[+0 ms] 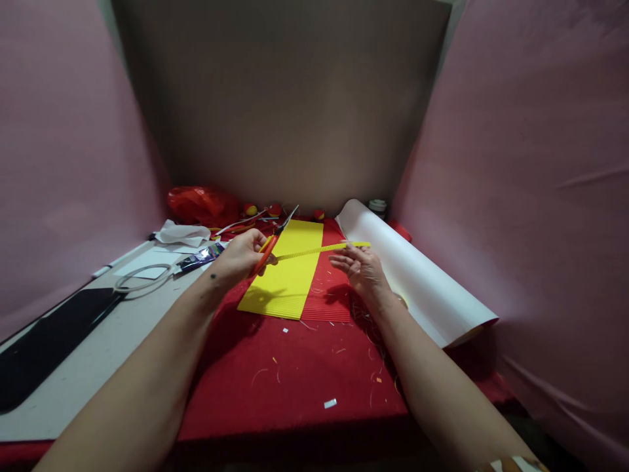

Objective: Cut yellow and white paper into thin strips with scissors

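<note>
Scissors (268,252) with orange handles are in my left hand (242,252), blades pointing up and away. The same hand also seems to pinch one end of a narrow yellow corrugated paper strip (314,251). My right hand (362,267) grips the strip near its other end, thumb and forefinger closed on it and the other fingers loosely spread. Stretched between both hands, the strip hangs above a yellow corrugated sheet (282,288) and a red corrugated sheet (328,305), which lie side by side.
A large white paper roll (407,269) lies at the right. Along the back are a red plastic bag (204,204) and small red-yellow balls (250,210). Left are a purple packet (199,257), a grey cable loop (142,283) and a black flat object (54,347). Scraps dot the red cloth (289,406).
</note>
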The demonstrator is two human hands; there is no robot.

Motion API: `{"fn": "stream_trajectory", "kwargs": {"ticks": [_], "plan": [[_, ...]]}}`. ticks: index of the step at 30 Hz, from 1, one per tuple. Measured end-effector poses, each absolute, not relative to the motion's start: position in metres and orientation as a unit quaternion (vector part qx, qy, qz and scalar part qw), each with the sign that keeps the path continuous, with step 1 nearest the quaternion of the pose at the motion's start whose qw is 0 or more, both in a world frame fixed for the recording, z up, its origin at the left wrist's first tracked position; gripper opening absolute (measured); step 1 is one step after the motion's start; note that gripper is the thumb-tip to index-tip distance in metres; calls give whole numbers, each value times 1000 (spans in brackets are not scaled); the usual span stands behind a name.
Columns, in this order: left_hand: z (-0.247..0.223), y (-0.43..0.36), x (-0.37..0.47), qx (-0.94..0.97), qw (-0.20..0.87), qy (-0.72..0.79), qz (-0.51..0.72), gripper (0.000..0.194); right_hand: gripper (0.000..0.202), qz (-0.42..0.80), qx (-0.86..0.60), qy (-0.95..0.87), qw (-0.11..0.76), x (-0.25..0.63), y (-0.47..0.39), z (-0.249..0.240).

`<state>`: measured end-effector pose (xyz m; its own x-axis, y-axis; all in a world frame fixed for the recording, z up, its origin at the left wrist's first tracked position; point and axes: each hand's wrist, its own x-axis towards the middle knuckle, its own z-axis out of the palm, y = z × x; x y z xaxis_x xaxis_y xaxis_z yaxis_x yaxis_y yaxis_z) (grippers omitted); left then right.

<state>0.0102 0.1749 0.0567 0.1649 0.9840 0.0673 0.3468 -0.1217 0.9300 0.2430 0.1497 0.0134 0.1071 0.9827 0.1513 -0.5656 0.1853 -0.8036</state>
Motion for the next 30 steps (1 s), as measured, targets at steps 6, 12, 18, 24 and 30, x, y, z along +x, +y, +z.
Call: {"fn": "stream_trajectory", "kwargs": {"ticks": [6, 12, 18, 24, 30], "plan": [[52, 171, 21, 664, 407, 499, 381, 43, 15, 596, -307, -385, 635, 229, 146, 9], [45, 170, 23, 689, 394, 492, 357, 36, 12, 595, -322, -388, 626, 227, 148, 6], [51, 163, 17, 742, 152, 565, 328, 22, 6, 579, -322, -398, 634, 228, 151, 2], [61, 154, 20, 796, 95, 527, 282, 24, 6, 572, -325, -413, 630, 230, 153, -1], [50, 158, 21, 853, 111, 477, 181, 17, 5, 579, -326, -410, 625, 231, 154, -3]]}}
